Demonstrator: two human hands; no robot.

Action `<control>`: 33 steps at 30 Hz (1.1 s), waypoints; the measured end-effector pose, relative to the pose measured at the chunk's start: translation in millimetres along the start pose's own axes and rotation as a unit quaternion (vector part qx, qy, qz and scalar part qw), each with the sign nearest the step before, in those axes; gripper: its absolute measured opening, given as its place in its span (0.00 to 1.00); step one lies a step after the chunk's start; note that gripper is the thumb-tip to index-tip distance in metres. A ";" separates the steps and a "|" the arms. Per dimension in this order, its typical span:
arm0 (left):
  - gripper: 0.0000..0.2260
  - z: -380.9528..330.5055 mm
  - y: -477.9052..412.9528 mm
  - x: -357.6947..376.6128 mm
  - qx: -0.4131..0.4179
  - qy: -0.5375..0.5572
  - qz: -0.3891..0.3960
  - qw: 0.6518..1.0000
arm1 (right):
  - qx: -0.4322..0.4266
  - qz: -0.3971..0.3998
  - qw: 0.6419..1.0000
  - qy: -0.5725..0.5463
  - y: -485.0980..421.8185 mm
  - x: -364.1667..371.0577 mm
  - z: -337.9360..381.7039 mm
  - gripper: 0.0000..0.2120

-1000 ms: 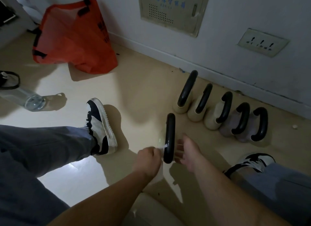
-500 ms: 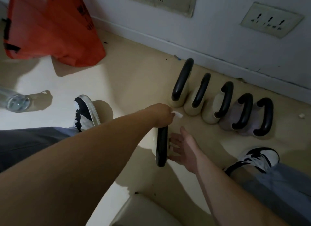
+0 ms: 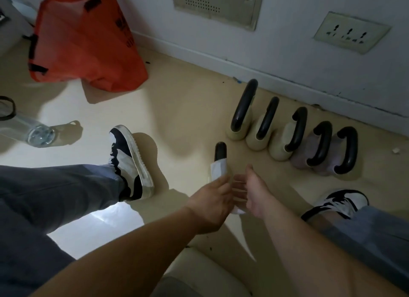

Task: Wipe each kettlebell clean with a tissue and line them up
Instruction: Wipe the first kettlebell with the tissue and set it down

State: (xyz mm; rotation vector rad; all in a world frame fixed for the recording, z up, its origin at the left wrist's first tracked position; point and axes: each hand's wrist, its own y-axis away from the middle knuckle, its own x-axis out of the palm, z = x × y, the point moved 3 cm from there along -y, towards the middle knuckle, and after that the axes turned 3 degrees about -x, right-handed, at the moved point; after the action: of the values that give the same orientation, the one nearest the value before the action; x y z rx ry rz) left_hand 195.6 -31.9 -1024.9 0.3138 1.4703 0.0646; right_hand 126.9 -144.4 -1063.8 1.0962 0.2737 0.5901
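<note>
A kettlebell with a black handle (image 3: 220, 150) stands on the floor in front of me, its pale body mostly hidden behind my hands. My left hand (image 3: 213, 199) grips a white tissue (image 3: 218, 168) wrapped over the near part of that handle. My right hand (image 3: 252, 191) is just right of it, fingers straight and reaching toward the kettlebell's side; whether they touch it I cannot tell. A row of several kettlebells (image 3: 285, 146) stands further back to the right, along the wall, cream ones on the left and two lilac ones (image 3: 314, 155) on the right.
My left shoe (image 3: 130, 161) and right shoe (image 3: 338, 202) flank the work spot. An orange bag (image 3: 86, 42) lies at the back left, a clear water bottle (image 3: 33, 130) at the far left. The wall has a socket plate (image 3: 352, 32). A pale seat edge (image 3: 205, 272) is below my arms.
My left hand has drawn the tissue back along the handle from its far end to its near end. My right hand has stayed beside the kettlebell.
</note>
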 end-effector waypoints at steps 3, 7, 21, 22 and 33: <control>0.09 -13.2 13.4 7.8 -0.005 -0.028 -0.038 0.999 | -0.007 0.000 0.999 0.037 8.1 3.9 -3.5 0.33; 0.06 -29.9 36.4 27.4 0.040 -0.009 0.047 0.998 | 0.004 0.000 0.996 0.084 16.6 8.5 -9.0 0.35; 0.19 70.2 17.7 31.5 -0.550 0.704 -0.082 0.443 | -0.060 -0.043 0.995 0.062 11.5 7.6 -5.6 0.30; 0.20 75.0 7.0 28.8 -0.543 0.726 -0.080 0.416 | -0.063 -0.046 0.995 0.058 10.2 7.7 -2.9 0.30; 0.25 13.2 5.3 34.1 -0.492 0.743 -0.056 0.450 | -0.085 -0.056 0.994 0.027 6.2 22.6 18.3 0.30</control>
State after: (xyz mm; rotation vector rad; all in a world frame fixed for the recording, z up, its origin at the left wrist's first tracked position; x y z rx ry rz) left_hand 213.1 -21.1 -1055.7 -1.1864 2.8004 1.3628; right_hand 152.3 -143.2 -1048.4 0.8964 0.3239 0.5321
